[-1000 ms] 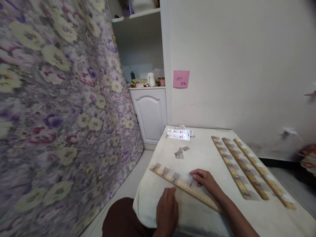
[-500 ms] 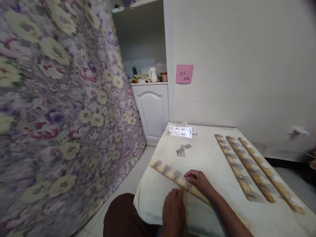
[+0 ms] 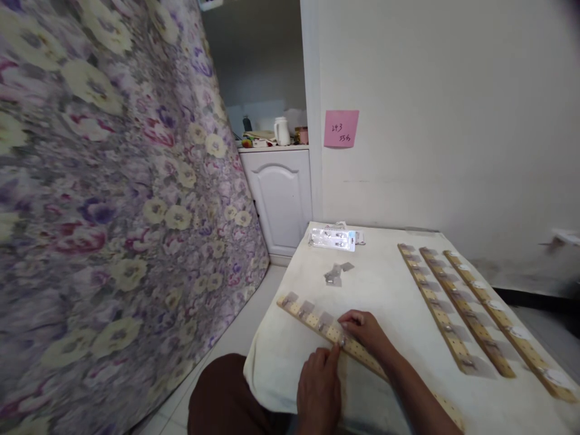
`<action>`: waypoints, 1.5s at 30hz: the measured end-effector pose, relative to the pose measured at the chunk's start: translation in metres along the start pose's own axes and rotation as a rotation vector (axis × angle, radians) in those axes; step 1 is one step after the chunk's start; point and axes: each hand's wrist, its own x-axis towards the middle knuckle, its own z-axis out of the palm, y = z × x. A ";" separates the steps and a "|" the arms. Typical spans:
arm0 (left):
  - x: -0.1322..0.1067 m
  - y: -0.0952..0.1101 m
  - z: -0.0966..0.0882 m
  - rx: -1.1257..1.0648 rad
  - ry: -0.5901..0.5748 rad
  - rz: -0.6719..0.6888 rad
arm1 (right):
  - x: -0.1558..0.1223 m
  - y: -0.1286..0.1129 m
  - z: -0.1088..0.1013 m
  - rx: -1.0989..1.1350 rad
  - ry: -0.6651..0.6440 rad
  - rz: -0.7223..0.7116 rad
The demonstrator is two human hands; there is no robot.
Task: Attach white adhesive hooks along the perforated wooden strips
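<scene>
A long wooden strip (image 3: 308,318) with rows of small holes lies slanted across the near part of the table. Small transparent cards (image 3: 306,308) with shiny metal bits stand spaced along its far left part. My left hand (image 3: 319,380) is at the strip's near edge, fingers curled, its index fingertip against the strip beside a small shiny metal piece (image 3: 343,342). Over the strip's far edge, my right hand (image 3: 366,331) is closed in a pinch close to that piece. What lies between its fingertips is too small and hidden to make out. The right forearm covers part of the strip.
Loose transparent cards (image 3: 335,275) lie in a small pile beyond the strip. Clear packaging (image 3: 333,238) rests at the table's back edge. Three more strips (image 3: 435,308) with cards lie along the right side. A flowered curtain (image 3: 127,211) hangs at the left.
My left index fingertip has shifted slightly onto the metal piece, which shows more clearly now. The right hand stays almost in place. The view has tilted down a little.
</scene>
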 end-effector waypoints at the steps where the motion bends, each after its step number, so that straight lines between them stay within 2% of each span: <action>1: 0.000 0.000 0.000 -0.002 -0.002 0.001 | 0.000 0.000 0.000 -0.002 0.002 0.000; 15: 0.001 0.002 -0.002 -0.007 -0.007 -0.003 | -0.004 -0.002 -0.003 -0.026 -0.025 -0.043; 26: 0.001 0.006 -0.005 0.022 0.009 -0.008 | -0.005 0.012 -0.001 0.075 -0.069 -0.004; 45: 0.000 0.004 -0.001 0.031 0.029 0.013 | -0.006 0.011 0.000 0.052 -0.050 -0.017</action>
